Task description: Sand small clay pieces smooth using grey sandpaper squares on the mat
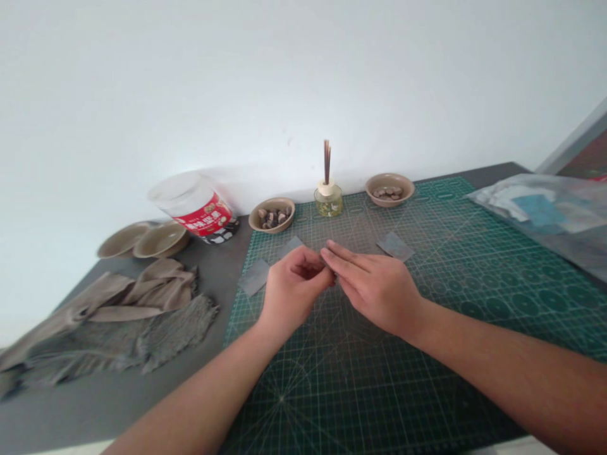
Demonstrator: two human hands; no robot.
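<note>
My left hand (296,284) is closed in a pinch above the green cutting mat (332,385). Against its fingertips rest the fingers of my right hand (379,287), pressed together. Something small and dark seems to be between the two hands, mostly hidden by the fingers. A grey square (255,277) lies on the mat left of my left hand. Another grey square (290,245) shows partly behind that hand, and one more (395,246) lies behind my right hand.
Along the wall stand a bowl of brown nuts (272,217), a reed diffuser (328,199) and a bowl with flat brown pieces (389,189). At left are a red-labelled tub (203,215), shallow bowls (161,240) and crumpled cloth (128,328). A plastic bag (550,212) lies right.
</note>
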